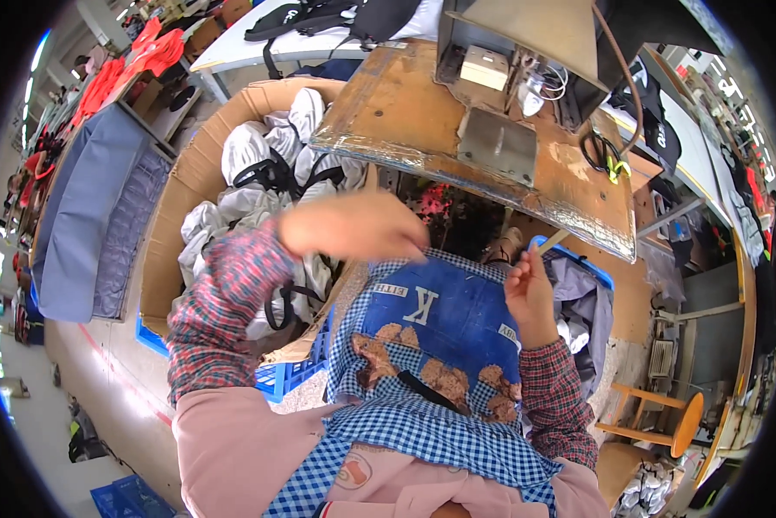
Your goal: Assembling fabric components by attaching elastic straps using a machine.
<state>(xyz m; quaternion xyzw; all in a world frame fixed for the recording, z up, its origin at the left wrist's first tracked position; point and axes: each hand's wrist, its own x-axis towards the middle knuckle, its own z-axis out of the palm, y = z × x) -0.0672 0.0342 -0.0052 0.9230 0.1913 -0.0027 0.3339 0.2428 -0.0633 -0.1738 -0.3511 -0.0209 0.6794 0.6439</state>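
My left hand (353, 226) is raised in front of my lap, beside a carton of white fabric bundles (246, 155). Motion smears its fingers, so whether they hold anything is unclear. At the front edge of the brown worktable (397, 99), my right hand (530, 298) is closed in a pinch. A thin pale yellowish strip (554, 241) sticks up from its fingertips; I cannot make out its material. Below both hands, a blue checked apron (440, 298) with a bear print covers my lap. A short black strap (431, 390) lies across the apron.
A machine (535, 69) stands on the worktable, with a metal plate (498, 145) set in front of it. Yellow-handled snips (615, 168) lie at the table's right. A blue-rimmed bin (608, 278) with grey fabric sits right of my lap. A wooden stool (686, 425) is farther right.
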